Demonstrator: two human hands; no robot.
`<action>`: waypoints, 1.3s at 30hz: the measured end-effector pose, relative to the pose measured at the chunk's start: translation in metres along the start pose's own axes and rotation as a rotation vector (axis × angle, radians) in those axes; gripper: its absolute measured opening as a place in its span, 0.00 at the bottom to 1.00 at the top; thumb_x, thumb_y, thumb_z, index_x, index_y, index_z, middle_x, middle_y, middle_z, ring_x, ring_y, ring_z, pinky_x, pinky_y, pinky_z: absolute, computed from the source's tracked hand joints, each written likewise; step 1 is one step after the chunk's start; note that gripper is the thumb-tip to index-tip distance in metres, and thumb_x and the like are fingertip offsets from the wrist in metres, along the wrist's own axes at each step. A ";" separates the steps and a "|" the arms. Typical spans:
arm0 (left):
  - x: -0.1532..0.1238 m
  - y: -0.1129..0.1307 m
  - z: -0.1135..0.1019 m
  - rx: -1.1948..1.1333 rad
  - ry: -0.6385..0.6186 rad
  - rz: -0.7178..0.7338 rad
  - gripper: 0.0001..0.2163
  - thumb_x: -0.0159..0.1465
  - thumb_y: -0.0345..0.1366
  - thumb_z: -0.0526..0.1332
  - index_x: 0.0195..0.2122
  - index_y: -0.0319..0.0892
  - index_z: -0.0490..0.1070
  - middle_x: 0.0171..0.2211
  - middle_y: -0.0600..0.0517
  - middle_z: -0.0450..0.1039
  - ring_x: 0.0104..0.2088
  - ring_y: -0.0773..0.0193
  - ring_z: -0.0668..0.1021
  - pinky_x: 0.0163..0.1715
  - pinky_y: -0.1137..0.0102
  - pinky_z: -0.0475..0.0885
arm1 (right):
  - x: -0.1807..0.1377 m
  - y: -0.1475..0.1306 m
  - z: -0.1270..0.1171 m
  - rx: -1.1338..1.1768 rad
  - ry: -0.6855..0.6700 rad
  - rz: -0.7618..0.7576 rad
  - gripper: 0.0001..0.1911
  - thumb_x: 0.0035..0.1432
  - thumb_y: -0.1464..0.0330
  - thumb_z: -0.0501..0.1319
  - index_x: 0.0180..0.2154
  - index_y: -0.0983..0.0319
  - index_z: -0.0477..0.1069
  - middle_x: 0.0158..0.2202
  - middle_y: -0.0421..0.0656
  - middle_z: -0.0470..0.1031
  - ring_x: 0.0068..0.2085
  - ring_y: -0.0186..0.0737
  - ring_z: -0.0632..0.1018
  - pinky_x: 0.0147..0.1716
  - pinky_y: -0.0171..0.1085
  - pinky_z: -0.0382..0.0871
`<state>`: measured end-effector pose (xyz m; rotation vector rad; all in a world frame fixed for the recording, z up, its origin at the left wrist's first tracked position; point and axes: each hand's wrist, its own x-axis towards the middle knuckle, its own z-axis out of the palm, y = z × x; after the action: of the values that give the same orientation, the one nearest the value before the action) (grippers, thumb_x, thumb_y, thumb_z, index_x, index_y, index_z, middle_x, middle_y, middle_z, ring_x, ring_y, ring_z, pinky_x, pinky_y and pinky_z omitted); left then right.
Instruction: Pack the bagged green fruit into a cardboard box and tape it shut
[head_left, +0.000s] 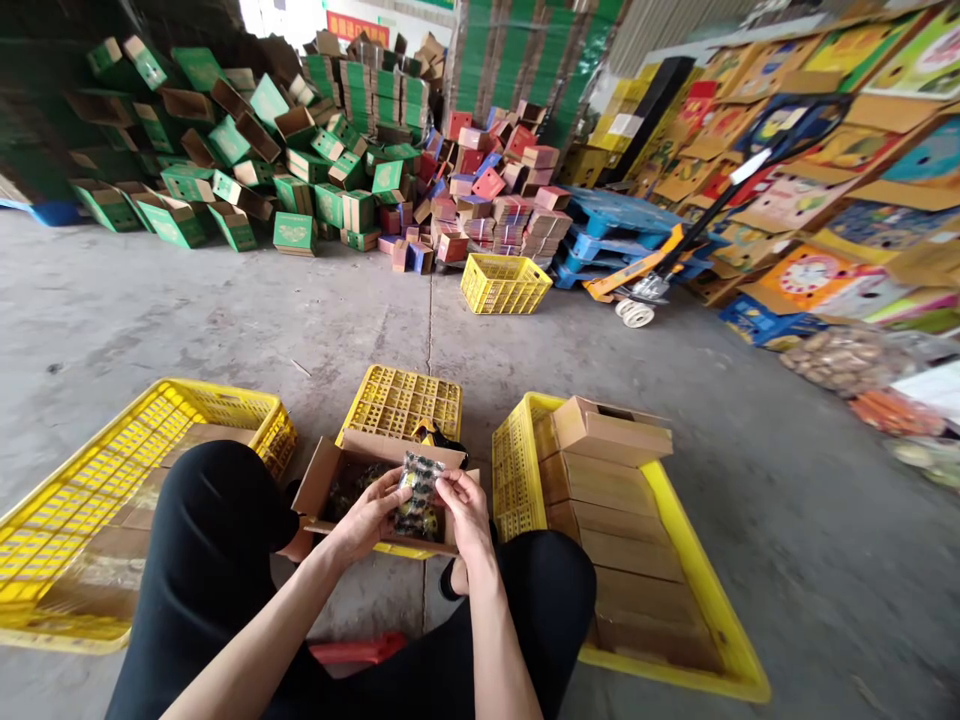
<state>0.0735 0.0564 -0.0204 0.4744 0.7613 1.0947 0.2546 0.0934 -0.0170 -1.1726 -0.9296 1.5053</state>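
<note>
Both hands are pinched shut on the clear packet [418, 497], left hand [367, 517] on its left edge and right hand [466, 510] on its right, long axis pointing away from the body, right over the open cardboard box [319, 487] on the middle yellow crate [405, 400].
</note>
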 end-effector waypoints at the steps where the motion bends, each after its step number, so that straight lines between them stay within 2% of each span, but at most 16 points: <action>1: 0.000 -0.001 -0.001 0.003 0.001 0.011 0.28 0.58 0.45 0.78 0.58 0.44 0.76 0.52 0.42 0.82 0.50 0.50 0.83 0.48 0.64 0.75 | 0.000 -0.001 0.000 0.004 0.006 -0.002 0.21 0.44 0.52 0.80 0.34 0.57 0.81 0.36 0.41 0.83 0.37 0.43 0.81 0.35 0.38 0.76; 4: 0.001 -0.004 -0.003 0.046 0.014 0.039 0.30 0.55 0.43 0.79 0.58 0.44 0.77 0.51 0.43 0.82 0.51 0.51 0.82 0.52 0.63 0.73 | -0.001 -0.002 0.001 0.026 -0.001 -0.008 0.21 0.44 0.53 0.80 0.34 0.57 0.80 0.35 0.40 0.83 0.35 0.42 0.80 0.35 0.38 0.76; 9: 0.002 -0.004 -0.003 0.113 0.058 0.048 0.30 0.53 0.42 0.80 0.57 0.45 0.79 0.51 0.45 0.83 0.50 0.52 0.82 0.49 0.66 0.71 | -0.001 -0.002 0.001 0.053 -0.012 -0.015 0.20 0.45 0.53 0.79 0.34 0.57 0.79 0.36 0.40 0.83 0.37 0.43 0.81 0.37 0.38 0.76; 14: 0.001 0.000 0.000 0.196 0.035 0.103 0.32 0.51 0.41 0.80 0.58 0.44 0.79 0.50 0.45 0.83 0.50 0.50 0.82 0.51 0.64 0.72 | 0.000 -0.003 0.001 0.023 -0.068 -0.025 0.22 0.50 0.51 0.76 0.44 0.55 0.82 0.44 0.42 0.84 0.42 0.46 0.82 0.38 0.38 0.75; 18: 0.000 0.002 0.000 0.237 0.034 0.090 0.35 0.49 0.40 0.82 0.59 0.44 0.77 0.52 0.44 0.83 0.51 0.49 0.82 0.53 0.62 0.73 | 0.001 -0.004 -0.001 -0.057 -0.009 -0.070 0.17 0.48 0.52 0.77 0.33 0.57 0.82 0.33 0.40 0.83 0.36 0.42 0.80 0.38 0.38 0.73; 21: -0.001 0.002 -0.001 0.182 0.005 0.066 0.36 0.48 0.40 0.82 0.59 0.44 0.77 0.52 0.44 0.82 0.53 0.49 0.81 0.55 0.61 0.72 | 0.002 -0.002 -0.003 -0.031 0.084 -0.089 0.18 0.48 0.52 0.77 0.31 0.57 0.81 0.31 0.39 0.81 0.33 0.40 0.78 0.35 0.36 0.72; 23: -0.001 0.001 -0.002 0.156 0.025 0.052 0.33 0.48 0.41 0.82 0.56 0.43 0.79 0.50 0.44 0.83 0.50 0.51 0.82 0.52 0.63 0.73 | 0.003 -0.001 -0.003 0.018 0.123 -0.075 0.19 0.47 0.51 0.77 0.31 0.57 0.80 0.31 0.38 0.80 0.32 0.39 0.77 0.33 0.35 0.71; 26: 0.000 -0.001 -0.003 0.139 0.146 0.038 0.26 0.47 0.46 0.82 0.45 0.41 0.82 0.42 0.47 0.84 0.40 0.58 0.83 0.43 0.67 0.75 | 0.004 0.000 -0.003 0.099 0.147 -0.032 0.21 0.44 0.51 0.79 0.31 0.58 0.78 0.31 0.39 0.80 0.32 0.39 0.78 0.30 0.35 0.71; 31: 0.003 -0.001 -0.001 0.092 0.306 0.086 0.23 0.44 0.48 0.83 0.30 0.41 0.77 0.30 0.53 0.80 0.32 0.64 0.81 0.37 0.70 0.75 | 0.004 0.000 -0.004 0.161 0.136 0.005 0.23 0.40 0.52 0.80 0.32 0.57 0.77 0.32 0.39 0.79 0.32 0.39 0.78 0.31 0.36 0.74; 39: 0.002 0.004 -0.006 0.085 0.316 0.094 0.23 0.44 0.49 0.83 0.28 0.40 0.74 0.27 0.55 0.78 0.27 0.67 0.79 0.34 0.71 0.76 | 0.002 0.000 -0.005 0.093 0.047 0.014 0.21 0.48 0.50 0.77 0.35 0.55 0.76 0.39 0.42 0.80 0.42 0.45 0.80 0.37 0.39 0.78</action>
<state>0.0673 0.0597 -0.0218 0.4162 1.0750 1.2448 0.2596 0.0950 -0.0184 -1.1446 -0.8129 1.5091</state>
